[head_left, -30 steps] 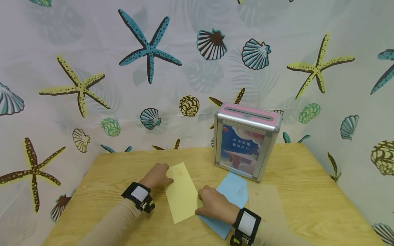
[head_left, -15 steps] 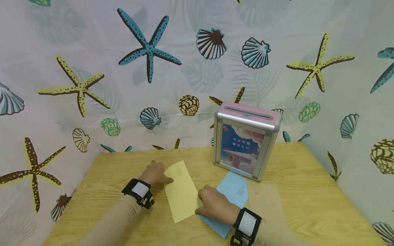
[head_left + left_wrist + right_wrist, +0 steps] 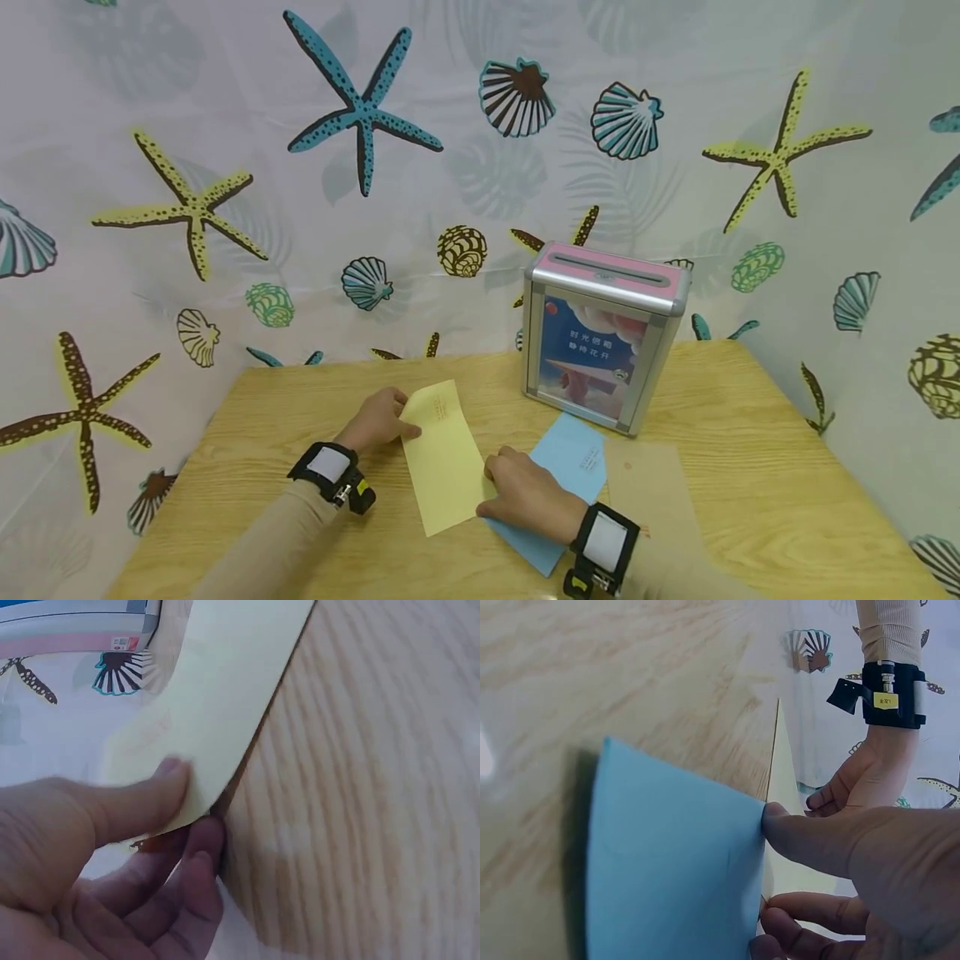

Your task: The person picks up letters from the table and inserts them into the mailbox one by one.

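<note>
In front and left of the box [image 3: 588, 358], the yellow envelope [image 3: 446, 467] has just curled higher off the surface [image 3: 757, 483], pinched in the left hand's [image 3: 377, 421] fingers, so it is partly raised. The right hand's [image 3: 534, 498] fingers curl over the blue envelope [image 3: 572, 458]; I cannot tell their hold.

Table [image 3: 780, 500] | box [image 3: 581, 358] | tan paper [image 3: 648, 483] | blue paper [image 3: 572, 460] | yellow paper [image 3: 447, 467] (far end lifted)

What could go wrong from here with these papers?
The yellow paper might crease, since the left hand pinches its far end and bends it upward.

The blue paper could get dragged along or bent, because the right hand sits where the yellow and blue edges meet.
</note>
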A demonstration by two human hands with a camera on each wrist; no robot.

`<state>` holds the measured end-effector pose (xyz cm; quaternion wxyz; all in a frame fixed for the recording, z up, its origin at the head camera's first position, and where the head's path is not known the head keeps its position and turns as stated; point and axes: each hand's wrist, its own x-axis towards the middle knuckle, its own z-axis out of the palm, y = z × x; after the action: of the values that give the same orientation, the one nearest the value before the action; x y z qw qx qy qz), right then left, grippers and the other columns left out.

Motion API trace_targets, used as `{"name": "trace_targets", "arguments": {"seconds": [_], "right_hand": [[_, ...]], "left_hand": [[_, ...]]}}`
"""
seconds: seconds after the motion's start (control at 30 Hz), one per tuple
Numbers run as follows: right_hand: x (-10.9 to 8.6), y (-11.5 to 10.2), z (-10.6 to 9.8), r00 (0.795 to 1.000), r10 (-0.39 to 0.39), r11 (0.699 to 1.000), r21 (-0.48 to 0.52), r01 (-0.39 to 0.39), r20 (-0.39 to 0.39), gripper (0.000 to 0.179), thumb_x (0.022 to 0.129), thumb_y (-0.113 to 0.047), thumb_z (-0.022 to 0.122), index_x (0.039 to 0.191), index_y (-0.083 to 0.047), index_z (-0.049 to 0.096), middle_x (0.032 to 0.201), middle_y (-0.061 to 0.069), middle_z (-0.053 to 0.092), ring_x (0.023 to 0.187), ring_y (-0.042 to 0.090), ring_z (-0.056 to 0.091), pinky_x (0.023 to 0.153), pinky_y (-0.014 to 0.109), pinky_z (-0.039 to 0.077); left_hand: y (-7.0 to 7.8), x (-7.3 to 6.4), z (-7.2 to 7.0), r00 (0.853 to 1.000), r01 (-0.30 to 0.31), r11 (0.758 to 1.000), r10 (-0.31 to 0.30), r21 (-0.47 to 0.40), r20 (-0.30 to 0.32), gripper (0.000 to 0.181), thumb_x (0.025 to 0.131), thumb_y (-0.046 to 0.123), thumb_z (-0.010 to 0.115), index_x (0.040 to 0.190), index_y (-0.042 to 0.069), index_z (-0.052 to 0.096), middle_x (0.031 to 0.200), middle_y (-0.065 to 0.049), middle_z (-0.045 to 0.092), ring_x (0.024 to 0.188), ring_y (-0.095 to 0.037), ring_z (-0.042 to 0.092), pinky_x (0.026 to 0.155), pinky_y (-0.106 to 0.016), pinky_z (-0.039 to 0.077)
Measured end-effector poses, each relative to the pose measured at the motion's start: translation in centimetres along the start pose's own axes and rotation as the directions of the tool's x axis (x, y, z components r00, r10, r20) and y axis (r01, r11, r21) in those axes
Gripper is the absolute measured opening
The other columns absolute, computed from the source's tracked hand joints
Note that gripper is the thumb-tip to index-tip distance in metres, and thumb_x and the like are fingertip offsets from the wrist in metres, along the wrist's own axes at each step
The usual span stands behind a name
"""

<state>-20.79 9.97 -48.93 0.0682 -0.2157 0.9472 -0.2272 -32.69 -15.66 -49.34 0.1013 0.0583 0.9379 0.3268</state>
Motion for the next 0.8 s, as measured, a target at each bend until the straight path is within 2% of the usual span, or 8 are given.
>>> {"name": "trace_targets", "arguments": {"seconds": [0.07, 0.17, 0.27, 0.33, 0.47, 0.6, 0.7, 0.8], "right_hand": [[0.0, 0.0, 0.1, 1.000, 0.006, 1.000, 0.003, -0.006, 0.000, 0.039, 0.072, -0.034, 0.086, 0.089, -0.007, 0.062, 0.080, 0.000, 0.049, 0.063, 0.013, 0.044, 0.048, 0.026, 0.041], [0.1, 0.0, 0.1, 1.000, 0.013, 1.000, 0.014, -0.013, 0.012, 0.038, 0.072, -0.034, 0.086, 0.086, -0.009, 0.061, 0.078, 0.000, 0.048, 0.062, 0.014, 0.043, 0.048, 0.027, 0.039], [0.1, 0.2, -0.1, 1.000, 0.012, 0.999, 0.034, -0.012, 0.019, 0.039, 0.073, -0.034, 0.086, 0.090, -0.007, 0.062, 0.081, 0.001, 0.050, 0.064, 0.014, 0.045, 0.050, 0.027, 0.041], [0.1, 0.5, -0.3, 1.000, 0.014, 0.998, 0.062, -0.015, 0.023, 0.042, 0.073, -0.033, 0.085, 0.094, -0.005, 0.063, 0.083, 0.001, 0.052, 0.066, 0.013, 0.047, 0.053, 0.027, 0.043], [0.0, 1.1, -0.4, 1.000, 0.011, 0.994, 0.111, -0.014, 0.025, 0.047, 0.076, -0.032, 0.084, 0.103, -0.003, 0.061, 0.087, 0.001, 0.053, 0.069, 0.014, 0.047, 0.057, 0.027, 0.041], [-0.2, 1.2, -0.1, 1.000, -0.020, 0.996, 0.086, 0.019, 0.007, 0.039, 0.083, -0.031, 0.077, 0.105, -0.003, 0.062, 0.086, 0.000, 0.051, 0.069, 0.014, 0.046, 0.055, 0.027, 0.040], [-0.4, 1.1, 0.3, 0.999, -0.023, 0.997, 0.068, 0.025, -0.031, 0.023, 0.088, -0.028, 0.071, 0.098, -0.009, 0.064, 0.084, 0.000, 0.051, 0.072, 0.017, 0.047, 0.057, 0.030, 0.041], [-0.6, 1.2, 0.7, 0.996, -0.023, 0.992, 0.123, 0.033, -0.081, 0.013, 0.089, -0.024, 0.069, 0.086, -0.013, 0.062, 0.083, 0.000, 0.053, 0.077, 0.019, 0.046, 0.065, 0.034, 0.040]], "left_hand": [[-0.4, 0.0, -0.1, 0.999, 0.005, 0.999, -0.007, -0.035, -0.047, 0.054, 0.082, 0.020, 0.079, 0.122, -0.006, 0.054, 0.084, -0.012, 0.069, 0.069, -0.021, 0.064, 0.062, -0.032, 0.052], [-1.0, 0.1, -0.3, 0.993, 0.000, 0.994, -0.013, -0.109, -0.118, 0.034, 0.086, 0.019, 0.075, 0.106, -0.005, 0.061, 0.064, -0.009, 0.068, 0.056, -0.020, 0.064, 0.052, -0.028, 0.046], [-1.1, 0.2, -0.4, 0.986, -0.043, 0.985, 0.015, -0.166, -0.166, 0.024, 0.089, 0.018, 0.073, 0.083, -0.001, 0.058, 0.059, -0.007, 0.066, 0.053, -0.020, 0.063, 0.049, -0.027, 0.044], [-0.9, 0.2, -0.4, 0.986, -0.069, 0.971, 0.032, -0.227, -0.164, 0.025, 0.089, 0.016, 0.072, 0.079, 0.000, 0.055, 0.060, -0.010, 0.066, 0.054, -0.023, 0.065, 0.049, -0.029, 0.050], [-0.8, 0.0, -0.4, 0.988, -0.082, 0.931, 0.029, -0.357, -0.150, 0.018, 0.090, 0.013, 0.070, 0.090, -0.002, 0.061, 0.066, -0.013, 0.065, 0.059, -0.028, 0.067, 0.056, -0.037, 0.058], [-0.9, -0.4, -0.9, 0.985, -0.099, 0.915, 0.035, -0.391, -0.168, 0.018, 0.092, 0.013, 0.068, 0.103, -0.001, 0.066, 0.071, -0.015, 0.061, 0.066, -0.028, 0.068, 0.062, -0.040, 0.059], [-0.7, -0.8, -1.5, 0.984, -0.108, 0.910, 0.039, -0.401, -0.176, 0.016, 0.093, 0.014, 0.067, 0.101, -0.001, 0.066, 0.071, -0.014, 0.059, 0.068, -0.027, 0.068, 0.066, -0.040, 0.060], [-0.4, -1.1, -1.8, 0.984, -0.096, 0.908, 0.024, -0.408, -0.179, 0.016, 0.093, 0.015, 0.067, 0.094, -0.001, 0.065, 0.070, -0.011, 0.056, 0.067, -0.025, 0.068, 0.066, -0.038, 0.060]]}}
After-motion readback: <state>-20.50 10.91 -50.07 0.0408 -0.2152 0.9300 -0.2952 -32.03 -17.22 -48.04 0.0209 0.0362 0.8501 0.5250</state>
